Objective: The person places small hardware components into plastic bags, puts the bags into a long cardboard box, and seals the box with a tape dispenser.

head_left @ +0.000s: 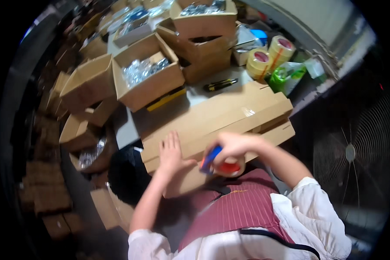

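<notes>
A flattened cardboard box [203,125] lies in front of me at the near edge of the table, with a short strip of clear tape on its far flap. My left hand [172,156] rests on its left part, fingers spread flat. In my right hand [235,145] is a tape dispenser [211,159], blue with a red-cored roll, held close over the near edge of the cardboard. The right hand is a little blurred, and its fingers wrap round the dispenser.
Open cartons [148,78] with clear plastic-wrapped items stand at the back left. Beyond the cardboard lie a utility knife [220,84] and tape rolls [258,64], beside a green-and-white plastic bag [287,76]. A large fan [350,152] stands at the right.
</notes>
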Available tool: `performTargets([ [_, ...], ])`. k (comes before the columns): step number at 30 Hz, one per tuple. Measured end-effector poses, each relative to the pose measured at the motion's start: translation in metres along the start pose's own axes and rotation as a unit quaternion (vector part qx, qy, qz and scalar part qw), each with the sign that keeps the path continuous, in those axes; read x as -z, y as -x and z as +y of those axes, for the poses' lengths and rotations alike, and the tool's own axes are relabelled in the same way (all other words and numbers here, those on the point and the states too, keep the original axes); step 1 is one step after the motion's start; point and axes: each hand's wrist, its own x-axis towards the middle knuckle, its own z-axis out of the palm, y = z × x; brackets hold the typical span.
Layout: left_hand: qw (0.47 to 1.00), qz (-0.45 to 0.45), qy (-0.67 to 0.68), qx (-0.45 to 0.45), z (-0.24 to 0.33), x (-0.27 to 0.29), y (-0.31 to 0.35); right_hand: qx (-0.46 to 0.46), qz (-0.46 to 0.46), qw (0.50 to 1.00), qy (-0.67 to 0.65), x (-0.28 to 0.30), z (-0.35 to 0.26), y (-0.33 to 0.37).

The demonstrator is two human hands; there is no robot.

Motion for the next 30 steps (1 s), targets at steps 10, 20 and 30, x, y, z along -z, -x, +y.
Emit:
performTargets([
  [10,0.992,0.049,-0.088,0.077,0.022,-0.017,0.043,0.189,0.308,0.932,-0.033,0.140,0.079,0.030],
  [20,0.994,0.107,0.022,0.003,0.090,-0.021,-0.010,0.197,0.163,0.966,0.027,0.081,0.040,-0.087],
  [30,0.964,0.223,0.140,-0.025,0.048,-0.037,0.008,0.377,0.145,0.746,0.530,0.049,0.052,-0.183],
])
